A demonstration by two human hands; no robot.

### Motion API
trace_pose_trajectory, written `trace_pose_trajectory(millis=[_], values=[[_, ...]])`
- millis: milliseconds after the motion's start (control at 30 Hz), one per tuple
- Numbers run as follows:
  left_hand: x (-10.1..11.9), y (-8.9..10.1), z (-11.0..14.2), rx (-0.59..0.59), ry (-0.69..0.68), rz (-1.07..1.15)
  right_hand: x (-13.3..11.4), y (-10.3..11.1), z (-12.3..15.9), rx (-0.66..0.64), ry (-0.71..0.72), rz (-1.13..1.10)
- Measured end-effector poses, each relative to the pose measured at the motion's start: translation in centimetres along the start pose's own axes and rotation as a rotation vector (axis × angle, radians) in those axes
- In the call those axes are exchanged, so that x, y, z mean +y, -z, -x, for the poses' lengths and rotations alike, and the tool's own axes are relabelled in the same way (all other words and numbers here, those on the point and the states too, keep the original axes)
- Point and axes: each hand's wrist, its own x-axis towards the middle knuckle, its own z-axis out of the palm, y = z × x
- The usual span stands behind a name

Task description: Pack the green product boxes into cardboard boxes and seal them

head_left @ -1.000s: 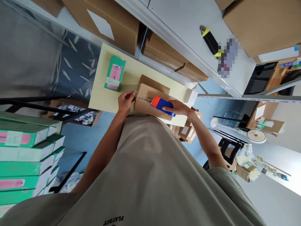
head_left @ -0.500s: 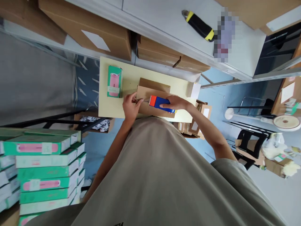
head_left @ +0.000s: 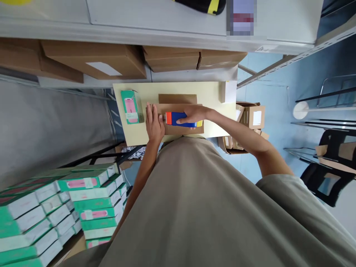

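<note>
A brown cardboard box [head_left: 178, 99] lies on a pale yellow table [head_left: 211, 92] in front of me. My right hand [head_left: 193, 112] is closed round a blue tape dispenser [head_left: 178, 118] with a red-orange end, held on top of the box. My left hand [head_left: 154, 124] lies flat, fingers stretched out, on the left end of the box next to the dispenser's red end. A green box with a pink picture [head_left: 130, 106] stands on the table just left of my left hand.
A small white box [head_left: 228, 91] sits at the table's right edge. Cardboard cartons [head_left: 91, 63] fill the shelf above. A stack of green and white boxes [head_left: 83, 196] stands at lower left. Open cartons [head_left: 251, 116] and a black chair [head_left: 333, 163] are at right.
The dispenser and my right hand slid left along the box. My left hand went from pinching at the box's end to lying flat on it. The camera view swung round.
</note>
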Motion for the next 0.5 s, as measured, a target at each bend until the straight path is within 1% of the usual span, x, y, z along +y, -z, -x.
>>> trace_pose_trajectory(millis=[100,133,200,267,333,433,500], values=[[0.0,0.0,-0.2,0.004,0.005,-0.018,-0.3,0.4,-0.2,-0.192,-0.015,-0.061],[0.0,0.0,-0.2,0.008,0.004,-0.026,-0.3,0.6,-0.2,-0.219,0.008,-0.090],[0.1,0.0,-0.1,0.013,0.003,-0.044,0.0,1.1,0.2,-0.221,0.046,-0.109],[0.3,0.0,-0.1,0.014,0.011,-0.061,1.2,1.7,1.3,-0.182,0.044,-0.090],[0.5,0.0,-0.1,0.015,0.032,-0.069,3.4,2.7,3.3,-0.143,-0.003,-0.080],[0.6,-0.1,-0.2,0.017,0.049,-0.052,8.0,4.4,7.5,-0.088,-0.136,-0.093],[0.4,-0.2,-0.3,0.028,0.039,-0.021,11.2,5.6,10.5,0.000,-0.232,-0.082]])
